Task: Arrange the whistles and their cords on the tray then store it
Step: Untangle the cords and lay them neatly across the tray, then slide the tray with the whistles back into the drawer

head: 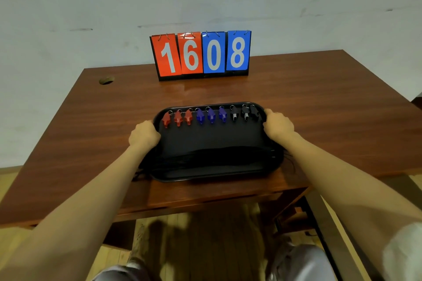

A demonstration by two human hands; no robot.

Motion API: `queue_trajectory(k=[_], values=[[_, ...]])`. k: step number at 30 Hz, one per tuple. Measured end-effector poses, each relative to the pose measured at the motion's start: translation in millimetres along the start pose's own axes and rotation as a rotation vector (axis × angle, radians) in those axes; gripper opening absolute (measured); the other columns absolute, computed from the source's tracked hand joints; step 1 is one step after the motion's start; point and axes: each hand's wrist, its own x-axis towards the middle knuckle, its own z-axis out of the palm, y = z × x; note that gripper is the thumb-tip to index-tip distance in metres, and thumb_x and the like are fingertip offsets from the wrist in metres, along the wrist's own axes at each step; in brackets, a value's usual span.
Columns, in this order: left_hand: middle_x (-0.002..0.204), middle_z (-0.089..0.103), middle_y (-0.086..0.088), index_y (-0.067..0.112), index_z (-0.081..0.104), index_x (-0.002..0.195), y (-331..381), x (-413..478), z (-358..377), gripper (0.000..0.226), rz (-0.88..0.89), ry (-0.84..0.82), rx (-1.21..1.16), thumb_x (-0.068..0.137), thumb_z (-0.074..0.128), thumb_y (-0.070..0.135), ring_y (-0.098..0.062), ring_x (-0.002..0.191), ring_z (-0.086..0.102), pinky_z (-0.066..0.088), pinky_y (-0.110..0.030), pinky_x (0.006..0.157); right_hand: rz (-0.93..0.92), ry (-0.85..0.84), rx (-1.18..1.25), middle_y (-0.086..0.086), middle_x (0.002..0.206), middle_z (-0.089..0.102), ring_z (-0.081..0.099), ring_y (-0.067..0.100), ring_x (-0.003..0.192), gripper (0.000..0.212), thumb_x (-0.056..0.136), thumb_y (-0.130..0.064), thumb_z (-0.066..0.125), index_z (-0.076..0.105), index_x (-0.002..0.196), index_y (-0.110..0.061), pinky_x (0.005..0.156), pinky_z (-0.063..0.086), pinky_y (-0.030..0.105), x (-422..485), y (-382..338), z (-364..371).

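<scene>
1. The reddish-brown wooden table point(91, 125) stands against a pale wall, and everything else is placed on it relative to the tray.
2. The black oval plastic tray point(212, 137) lies on the table near its front edge, with its long side running left to right.
3. The flip scoreboard with two red and two blue number cards point(202, 55) stands upright well behind the tray, at the back of the table, showing 1, 6, 0, 8.
4. The left hand point(143, 136) is clamped on the tray's left rim, with the fingers curled over the edge.
5. The right hand point(278, 124) grips the tray's right rim in the same way; the two hands are well apart, with the tray between them.
6. The bundle of black cords point(212, 157) lies across the tray's near half, nearer the person than either hand, with a few ends spilling over the left and right rims.
7. Along the tray's far edge runs one row of whistles: three red plastic whistles point(177, 118) at the left, three blue plastic whistles point(211, 116) in the middle, and three black plastic whistles point(245, 113) at the right, just beside the right hand.
</scene>
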Motion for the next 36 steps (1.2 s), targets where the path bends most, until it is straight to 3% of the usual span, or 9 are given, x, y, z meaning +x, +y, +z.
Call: queue_trajectory(k=[7,13,17,20,22,28,32,34,36], values=[[0.102,0.067,-0.017,0.011,0.060,0.122,3,-5,-6,0.036,0.034,-0.037,-0.074,0.087,0.052,0.005,-0.036,0.084,0.064,0.054,-0.039,0.068,0.062,-0.022,0.101,0.021,0.120,0.057,0.058,0.040,0.102,0.055,0.091,-0.005,0.043,0.031,0.144,-0.017,0.067,0.040,0.036,-7,-1,-8],[0.109,0.067,-0.015,0.019,0.057,0.129,40,-13,-12,0.043,0.121,0.007,-0.140,0.088,0.051,0.007,-0.036,0.092,0.063,0.051,-0.038,0.070,0.146,0.048,0.166,0.019,0.124,0.055,0.058,0.040,0.102,0.052,0.092,-0.006,0.042,0.035,0.142,-0.016,0.068,0.041,0.038,-24,29,-32],[0.111,0.067,-0.014,0.021,0.058,0.126,72,-25,-12,0.042,0.191,-0.009,-0.129,0.088,0.051,0.008,-0.037,0.095,0.062,0.048,-0.037,0.069,0.218,0.088,0.221,0.018,0.128,0.051,0.058,0.038,0.096,0.054,0.091,-0.008,0.044,0.036,0.143,-0.017,0.066,0.042,0.037,-45,60,-51],[0.114,0.065,-0.014,0.024,0.058,0.127,99,-37,-9,0.044,0.251,-0.026,-0.117,0.087,0.051,0.010,-0.038,0.100,0.061,0.048,-0.038,0.073,0.291,0.094,0.245,0.020,0.140,0.039,0.056,0.041,0.102,0.054,0.094,-0.008,0.043,0.030,0.146,-0.017,0.073,0.047,0.041,-69,88,-61],[0.115,0.064,-0.015,0.023,0.058,0.126,119,-48,-5,0.043,0.305,-0.044,-0.094,0.086,0.050,0.010,-0.039,0.102,0.060,0.048,-0.039,0.076,0.329,0.111,0.284,0.021,0.144,0.036,0.057,0.041,0.101,0.057,0.094,-0.006,0.042,0.028,0.148,-0.017,0.068,0.046,0.039,-87,111,-65],[0.113,0.065,-0.015,0.022,0.058,0.126,178,-85,28,0.042,0.446,-0.104,-0.037,0.088,0.050,0.007,-0.038,0.096,0.061,0.048,-0.038,0.070,0.475,0.194,0.363,0.019,0.143,0.040,0.053,0.042,0.111,0.057,0.089,0.001,0.038,0.036,0.144,-0.017,0.070,0.042,0.037,-149,184,-73],[0.114,0.065,-0.014,0.023,0.055,0.130,217,-116,53,0.045,0.543,-0.125,-0.008,0.090,0.050,0.005,-0.034,0.091,0.061,0.047,-0.036,0.068,0.540,0.230,0.465,0.017,0.140,0.044,0.055,0.040,0.109,0.061,0.086,0.003,0.038,0.036,0.143,-0.019,0.080,0.053,0.047,-191,228,-74],[0.112,0.066,-0.015,0.021,0.056,0.129,237,-132,64,0.043,0.590,-0.145,0.008,0.090,0.050,0.004,-0.033,0.087,0.059,0.046,-0.036,0.067,0.584,0.240,0.514,0.013,0.138,0.048,0.059,0.035,0.101,0.061,0.088,0.002,0.039,0.034,0.144,-0.022,0.075,0.056,0.047,-213,248,-74],[0.113,0.065,-0.015,0.021,0.056,0.129,254,-148,76,0.043,0.639,-0.175,0.023,0.090,0.049,0.004,-0.036,0.094,0.061,0.047,-0.038,0.070,0.652,0.246,0.539,0.011,0.130,0.054,0.060,0.031,0.086,0.059,0.092,0.002,0.038,0.032,0.146,-0.020,0.057,0.050,0.035,-239,265,-73]])
